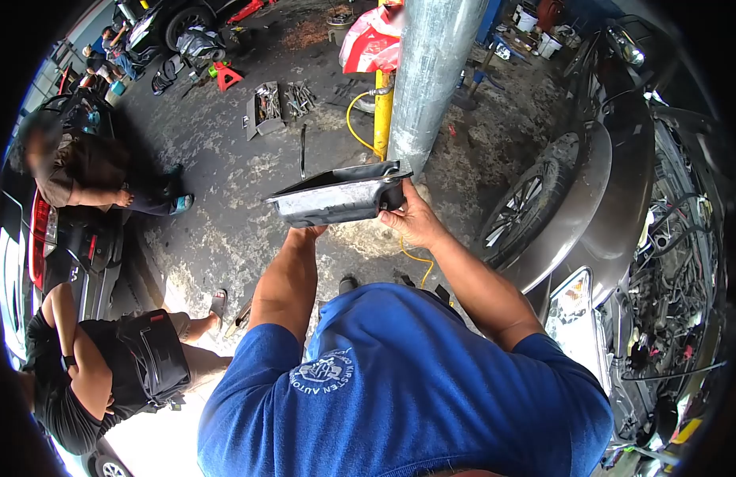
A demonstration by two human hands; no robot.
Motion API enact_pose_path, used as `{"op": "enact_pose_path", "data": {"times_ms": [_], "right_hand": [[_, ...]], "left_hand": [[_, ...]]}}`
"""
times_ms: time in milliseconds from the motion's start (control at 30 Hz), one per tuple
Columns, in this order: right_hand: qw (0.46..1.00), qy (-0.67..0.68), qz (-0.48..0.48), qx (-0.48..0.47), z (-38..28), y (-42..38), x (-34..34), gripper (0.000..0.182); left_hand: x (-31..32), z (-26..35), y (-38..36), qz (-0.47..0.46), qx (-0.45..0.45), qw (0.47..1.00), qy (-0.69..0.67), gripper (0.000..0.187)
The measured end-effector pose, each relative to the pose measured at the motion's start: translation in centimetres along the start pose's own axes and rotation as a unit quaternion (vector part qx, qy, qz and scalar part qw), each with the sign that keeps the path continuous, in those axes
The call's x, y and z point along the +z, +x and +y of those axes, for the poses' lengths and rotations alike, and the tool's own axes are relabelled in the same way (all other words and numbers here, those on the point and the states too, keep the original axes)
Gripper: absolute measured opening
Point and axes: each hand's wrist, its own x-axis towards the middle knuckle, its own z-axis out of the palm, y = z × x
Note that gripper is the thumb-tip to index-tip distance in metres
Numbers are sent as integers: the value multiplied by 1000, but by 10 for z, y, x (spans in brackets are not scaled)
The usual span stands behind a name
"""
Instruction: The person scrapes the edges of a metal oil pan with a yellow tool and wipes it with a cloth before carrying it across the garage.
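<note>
A dark, rectangular metal oil pan with a flanged rim is held out in front of me at about chest height, tilted so that its side faces me. My right hand grips its right end, thumb against the near side. Under the left part of the pan is my left hand, supporting it from beneath; the pan hides most of its fingers.
A grey post rises just beyond the pan. To the right stands a car with its engine bay exposed. Two people are on the left. Tool trays and a red jack stand sit on the stained floor.
</note>
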Motion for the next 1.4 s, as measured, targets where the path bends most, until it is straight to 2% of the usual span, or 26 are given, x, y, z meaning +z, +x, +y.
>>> {"op": "enact_pose_path", "data": {"times_ms": [133, 233, 333, 533, 633, 700, 767, 800, 867, 900, 967, 1000, 1067, 1100, 1167, 1233, 1400], "right_hand": [[1000, -11, 6, -6, 1, 2, 2, 122], [1000, -9, 5, -14, -5, 1, 5, 122], [1000, -14, 7, -5, -8, 0, 5, 120], [1000, -6, 6, 0, -6, 2, 0, 119], [1000, -10, 7, 8, -5, 2, -5, 119], [1000, -5, 2, 14, -4, 5, -10, 118], [1000, 0, -5, 19, -6, 7, -16, 117], [1000, 3, -10, 22, -5, 8, -19, 117], [999, 18, -18, 20, -1, 12, -26, 116], [999, 26, -22, 20, 1, 13, -30, 115], [998, 37, -29, 31, 2, 15, -36, 113], [998, 39, -32, 32, 3, 17, -39, 111], [998, 37, -42, 35, 3, 18, -46, 106], [998, 33, -48, 37, 3, 20, -49, 103], [997, 27, -54, 42, 4, 22, -55, 98], [997, 22, -54, 49, 4, 23, -59, 94], [997, 30, -60, 36, 2, 26, -63, 94]], "left_hand": [[-8, 1, 1, -37, -6, 999, -2, 40], [-30, 1, 12, 23, 2, 997, 71, 42], [-40, 0, 13, 36, 2, 998, 44, 45], [-42, -4, 15, 30, 5, 996, 87, 48], [-38, -6, 12, -7, 6, 998, 63, 49], [-36, -7, 11, -19, 9, 993, 113, 50], [-35, -9, 12, -16, 76, 944, 321, 50], [-39, -12, 12, -4, 138, 859, 492, 50], [-47, -11, 12, 2, 176, 778, 603, 50], [-67, -8, 15, -4, 158, 814, 559, 50], [-68, -8, 11, -28, 127, 895, 426, 50], [-47, -12, 8, -46, 115, 934, 334, 50], [-30, -16, 7, -59, 109, 957, 262, 51], [-26, -17, 7, -54, 118, 950, 285, 50], [-18, -18, 7, -59, 108, 962, 242, 49], [-12, -19, 3, -81, 70, 988, 107, 47], [-19, -18, 5, -4, 40, 998, 52, 43]]}}
